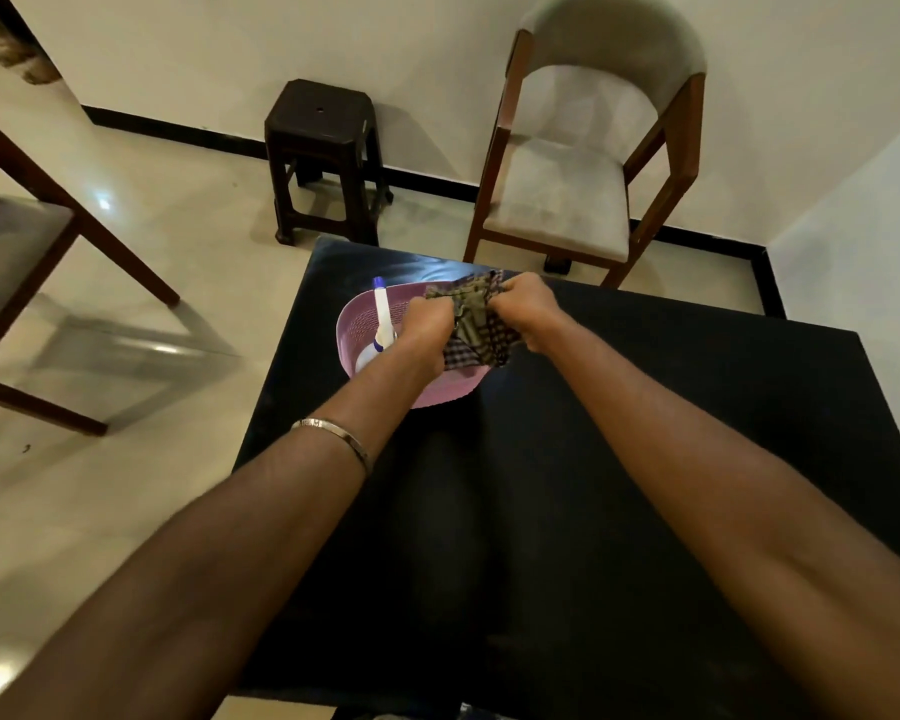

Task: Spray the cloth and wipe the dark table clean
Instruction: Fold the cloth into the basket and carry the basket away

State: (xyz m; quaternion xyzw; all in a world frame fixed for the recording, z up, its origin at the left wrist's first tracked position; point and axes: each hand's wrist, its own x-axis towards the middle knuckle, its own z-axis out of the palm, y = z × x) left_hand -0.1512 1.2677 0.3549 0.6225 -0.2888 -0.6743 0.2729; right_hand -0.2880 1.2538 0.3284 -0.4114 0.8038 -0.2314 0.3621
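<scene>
— Head view: where's the checked cloth (476, 324)?

— Bunched over the pink basket (440, 394), at the far side of the dark table (567, 485). Left hand (427, 327) and right hand (531, 306) each grip an end, fingers curled in.

— The spray bottle (383, 330)?

— Lying inside the basket, left of the cloth, blue tip pointing away.

— Beyond the basket?

— A dark stool (323, 153) and a cushioned chair (588, 163) against the wall.

dark stool (322, 148); padded chair (567, 184)
</scene>
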